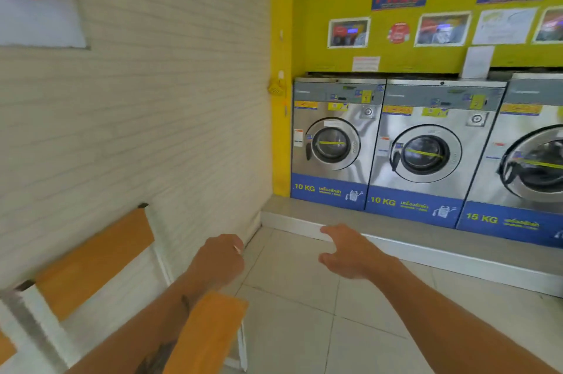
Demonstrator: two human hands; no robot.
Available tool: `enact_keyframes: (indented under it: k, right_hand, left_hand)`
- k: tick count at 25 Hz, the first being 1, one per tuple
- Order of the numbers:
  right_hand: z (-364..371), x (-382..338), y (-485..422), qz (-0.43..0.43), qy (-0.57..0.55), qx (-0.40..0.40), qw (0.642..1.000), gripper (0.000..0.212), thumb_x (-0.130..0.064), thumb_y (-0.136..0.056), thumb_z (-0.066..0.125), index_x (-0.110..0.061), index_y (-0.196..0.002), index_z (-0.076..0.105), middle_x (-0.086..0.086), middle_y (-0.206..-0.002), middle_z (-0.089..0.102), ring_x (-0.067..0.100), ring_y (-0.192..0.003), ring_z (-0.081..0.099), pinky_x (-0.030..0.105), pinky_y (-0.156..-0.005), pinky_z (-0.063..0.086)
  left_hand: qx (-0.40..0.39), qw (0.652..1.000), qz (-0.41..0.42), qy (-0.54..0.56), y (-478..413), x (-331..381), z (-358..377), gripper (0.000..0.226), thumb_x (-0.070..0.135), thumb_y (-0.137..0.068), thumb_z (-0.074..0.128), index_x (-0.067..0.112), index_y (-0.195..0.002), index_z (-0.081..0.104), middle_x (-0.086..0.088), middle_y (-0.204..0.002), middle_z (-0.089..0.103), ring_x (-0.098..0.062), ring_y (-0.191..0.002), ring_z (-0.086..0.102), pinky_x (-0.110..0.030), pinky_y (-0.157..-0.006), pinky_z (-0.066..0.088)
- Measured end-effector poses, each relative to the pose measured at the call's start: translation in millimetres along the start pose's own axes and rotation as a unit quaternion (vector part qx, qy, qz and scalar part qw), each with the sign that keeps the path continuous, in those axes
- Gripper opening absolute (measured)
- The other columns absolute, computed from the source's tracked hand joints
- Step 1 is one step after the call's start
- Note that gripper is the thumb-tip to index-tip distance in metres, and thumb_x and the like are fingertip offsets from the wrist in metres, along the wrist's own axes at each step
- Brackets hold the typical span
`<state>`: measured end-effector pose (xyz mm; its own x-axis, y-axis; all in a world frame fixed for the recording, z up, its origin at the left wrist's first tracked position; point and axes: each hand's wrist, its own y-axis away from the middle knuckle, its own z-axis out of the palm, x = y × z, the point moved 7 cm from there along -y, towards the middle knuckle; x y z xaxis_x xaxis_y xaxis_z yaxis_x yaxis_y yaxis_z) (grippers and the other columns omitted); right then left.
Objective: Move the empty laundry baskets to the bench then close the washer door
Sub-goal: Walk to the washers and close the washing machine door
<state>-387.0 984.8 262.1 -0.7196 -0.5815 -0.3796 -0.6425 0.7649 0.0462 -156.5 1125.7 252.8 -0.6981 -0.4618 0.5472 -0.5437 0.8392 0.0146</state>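
The room comes first: a pale wall (pixel 158 105) on the left, a row of washers (pixel 423 154) on a raised step (pixel 396 247) along the yellow back wall, and tiled floor (pixel 304 306) between. The desk (pixel 97 254), white-framed with orange slats, stands against the pale wall at lower left; its near seat slat crosses in front of the left forearm.

No baskets show anywhere in view, neither on the desk nor on the floor, so I cannot tell where they are. The three washer doors (pixel 332 143) that can be seen all look shut; an open one, if there is one, lies outside the picture.

The step in hand appears to be a turn from the desk toward the washers. To do it well, the person should look along the row to the right for the open door, step clear of the desk's end, then push the door flat at its handle side until the latch catches.

The left hand (pixel 217 258) hangs over the floor just off the desk's far end, fingers (pixel 236 247) curled loosely in, holding nothing. The right hand (pixel 350 254) reaches toward the step, fingers (pixel 330 230) spread and half bent, empty and touching nothing.
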Motion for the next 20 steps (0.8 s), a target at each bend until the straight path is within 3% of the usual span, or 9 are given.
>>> enact_keyframes:
  k: [4,9,14,20]
  right_hand:
    - [-29.6,57.1,-68.7,0.052,0.011,0.033,0.998,0.069,-0.044,-0.086,0.058,-0.022,-0.147,0.034,0.005,-0.151,0.035,0.026,-0.139,0.034,0.040,-0.113,0.032]
    - [-70.2,120.7,-146.9,0.123,-0.007,0.067,0.990,0.071,-0.044,-0.088,0.057,-0.025,-0.150,0.029,0.002,-0.157,0.028,0.022,-0.143,0.029,0.038,-0.116,0.027]
    - [-101.9,199.7,-206.2,0.164,-0.025,0.097,0.981,0.070,-0.043,-0.088,0.057,-0.026,-0.150,0.029,-0.001,-0.157,0.028,0.020,-0.143,0.029,0.037,-0.116,0.027]
    - [-163.7,339.0,-294.8,0.174,-0.054,0.137,0.974,0.070,-0.040,-0.088,0.060,-0.028,-0.150,0.029,-0.001,-0.156,0.029,0.021,-0.141,0.031,0.037,-0.113,0.030]
  left_hand:
    - [-0.024,0.997,0.060,-0.031,-116.9,42.2,33.4,0.035,0.016,-0.088,0.045,0.026,-0.116,0.063,0.002,-0.130,0.057,-0.022,-0.114,0.057,-0.031,-0.098,0.046]
    - [-0.012,0.992,0.122,-0.003,-245.7,102.5,54.2,0.028,0.016,-0.091,0.047,0.024,-0.111,0.065,-0.002,-0.122,0.061,-0.022,-0.110,0.060,-0.028,-0.097,0.046]
    - [-0.057,0.986,0.153,-0.013,-348.0,168.5,103.4,0.026,0.012,-0.085,0.047,0.017,-0.099,0.069,-0.007,-0.108,0.067,-0.026,-0.102,0.061,-0.027,-0.086,0.046]
    - [-0.066,0.978,0.199,-0.004,-467.1,283.9,178.9,0.025,0.013,-0.083,0.042,0.010,-0.086,0.067,-0.009,-0.095,0.070,-0.031,-0.095,0.064,-0.039,-0.082,0.051]
